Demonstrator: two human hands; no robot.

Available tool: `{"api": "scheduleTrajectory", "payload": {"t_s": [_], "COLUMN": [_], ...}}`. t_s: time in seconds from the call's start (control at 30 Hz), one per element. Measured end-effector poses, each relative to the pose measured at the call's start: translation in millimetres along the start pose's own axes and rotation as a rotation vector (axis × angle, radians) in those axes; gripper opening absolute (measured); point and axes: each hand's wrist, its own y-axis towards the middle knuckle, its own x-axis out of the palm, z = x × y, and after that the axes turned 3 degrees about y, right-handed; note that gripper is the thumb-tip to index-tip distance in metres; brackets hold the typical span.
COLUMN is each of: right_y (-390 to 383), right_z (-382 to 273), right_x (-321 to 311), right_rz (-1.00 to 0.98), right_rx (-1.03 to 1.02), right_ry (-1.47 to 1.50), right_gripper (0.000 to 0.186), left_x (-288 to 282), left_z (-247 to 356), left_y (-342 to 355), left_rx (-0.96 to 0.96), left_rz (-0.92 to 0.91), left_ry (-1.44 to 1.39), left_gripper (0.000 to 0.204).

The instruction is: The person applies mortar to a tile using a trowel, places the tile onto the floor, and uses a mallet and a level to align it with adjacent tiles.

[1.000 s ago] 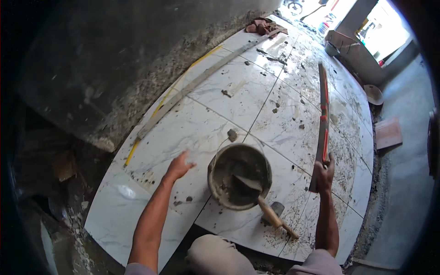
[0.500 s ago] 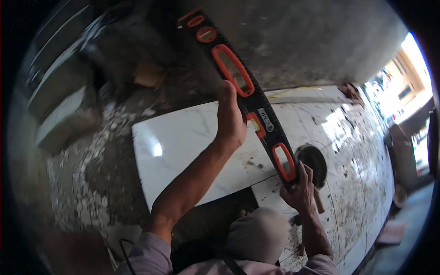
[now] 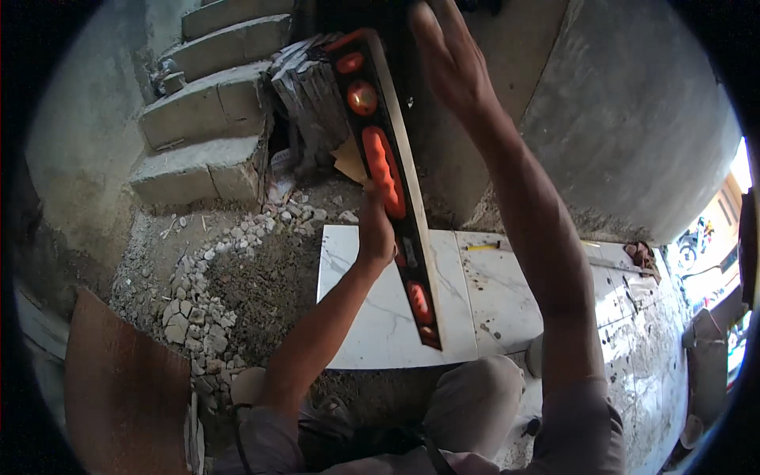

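Two bare hands rise above a partly tiled floor, seen from afar through the head camera I operate. My left hand (image 3: 377, 229) has its grip pinching the edge of a black spirit level (image 3: 385, 174) near the middle, beside the lower part of its longest orange insert. Clear of the ground, the spirit level slants before me, its upper end leaning left toward the concrete steps (image 3: 214, 119), its lower end above the white tiles (image 3: 356, 324). My right hand (image 3: 457, 67) is raised to the right of the upper end; its fingertips reach the top of the view (somewhat blurred), and I cannot tell whether that grip is spread or pressed together. Broken stones (image 3: 194, 317) lie along dark, bare dirt (image 3: 265, 281) to the left, with a brown board (image 3: 123, 388) nearer me. On the right, a yellow strip (image 3: 483, 247) lies on the tiles near the grey wall (image 3: 641, 119), a crumpled cloth (image 3: 640, 255) sits farther along, and a bucket (image 3: 535, 358) shows partly behind my right forearm (image 3: 554, 261).
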Motion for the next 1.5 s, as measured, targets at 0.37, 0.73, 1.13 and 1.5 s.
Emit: {"api": "scheduleTrajectory", "payload": {"t_s": [0.37,0.73,1.13,1.5], "right_y": [-138.5,-442.4,-172.4,-456.0], "right_z": [42.7,64.8,21.9,26.5], "right_x": [115.9,-150.8,69.4,-138.7], "right_rz": [-0.187,-0.768,-0.222,-1.087], "right_rx": [-0.07,0.84,0.129,1.205], "right_ry": [-0.011,-0.472,-0.129,-0.662], "right_gripper": [0.072,0.062,0.092,0.082], "left_x": [-45.0,-43.9,-40.0,11.2], "left_z": [4.8,77.9,-35.2,73.4], "left_y": [28.2,55.0,28.1,27.0], "left_rx": [0.108,0.193,0.21,0.207], "left_rz": [0.261,0.569,0.287,0.781], "left_ry": [0.657,-0.152,0.239,0.422], "left_gripper": [0.065,0.082,0.073,0.069]}}
